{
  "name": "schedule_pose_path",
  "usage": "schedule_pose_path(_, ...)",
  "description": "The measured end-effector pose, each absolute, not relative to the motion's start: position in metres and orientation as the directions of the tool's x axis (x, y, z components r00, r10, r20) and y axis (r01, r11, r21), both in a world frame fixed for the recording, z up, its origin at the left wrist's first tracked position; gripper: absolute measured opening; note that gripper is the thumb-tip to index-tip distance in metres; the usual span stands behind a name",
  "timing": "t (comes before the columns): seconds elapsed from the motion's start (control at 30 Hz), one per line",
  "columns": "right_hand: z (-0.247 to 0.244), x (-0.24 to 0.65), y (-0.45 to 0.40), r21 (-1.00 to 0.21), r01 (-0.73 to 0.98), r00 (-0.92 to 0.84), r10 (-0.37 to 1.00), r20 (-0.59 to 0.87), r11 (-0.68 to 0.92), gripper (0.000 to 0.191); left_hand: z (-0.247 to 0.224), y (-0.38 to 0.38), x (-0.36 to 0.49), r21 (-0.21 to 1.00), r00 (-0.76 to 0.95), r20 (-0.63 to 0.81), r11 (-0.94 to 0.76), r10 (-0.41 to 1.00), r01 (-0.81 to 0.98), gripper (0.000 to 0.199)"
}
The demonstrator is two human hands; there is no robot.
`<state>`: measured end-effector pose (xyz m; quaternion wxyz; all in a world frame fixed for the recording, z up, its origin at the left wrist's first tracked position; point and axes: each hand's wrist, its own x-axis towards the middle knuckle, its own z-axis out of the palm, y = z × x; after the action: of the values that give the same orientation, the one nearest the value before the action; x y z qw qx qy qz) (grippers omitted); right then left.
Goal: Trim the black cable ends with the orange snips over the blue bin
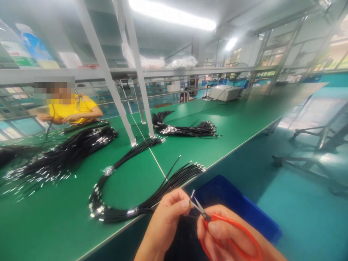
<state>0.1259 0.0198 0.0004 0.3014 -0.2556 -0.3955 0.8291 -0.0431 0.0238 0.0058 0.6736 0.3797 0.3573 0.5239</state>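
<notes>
My left hand pinches a thin dark cable near its pale, shiny tip, just past the table's front edge. Close on its right, my right hand is wrapped round the orange handles of small scissors. The scissor blades are parted and point at the cable end by my left fingertips. Behind my hands, a curved bundle of black cables with silvery tips lies on the green table.
More cable bundles lie at the left and centre back. Metal posts hold a shelf above the table. A blue bin stands below the front edge. Across the table sits a person in yellow. A white box is farther back.
</notes>
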Motion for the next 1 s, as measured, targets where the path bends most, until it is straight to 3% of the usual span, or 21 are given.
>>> schedule_pose_path(0.17, 0.005, 0.124, 0.02, -0.822, -0.282, -0.669, 0.715, -0.202, -0.495, 0.026, 0.005, 0.022, -0.043, 0.885, 0.208, -0.072, 0.159, 0.975, -0.437, 0.023)
schedule_pose_path(0.47, 0.018, 0.125, 0.023, -0.901, -0.064, -0.647, 0.705, -0.29, -0.429, 0.036, 0.004, 0.023, -0.045, 0.904, 0.2, -0.062, 0.14, 0.978, -0.404, 0.022)
schedule_pose_path(0.8, 0.013, 0.128, 0.028, -0.888, -0.07, -0.69, 0.665, -0.286, -0.455, 0.042, 0.005, 0.022, -0.045, 0.903, 0.219, -0.059, 0.146, 0.974, -0.404, 0.02)
schedule_pose_path(1.0, 0.021, 0.132, 0.029, -0.897, 0.226, -0.651, 0.626, -0.43, -0.381, 0.029, 0.003, 0.023, -0.046, 0.914, 0.195, -0.063, 0.135, 0.979, -0.382, 0.02)
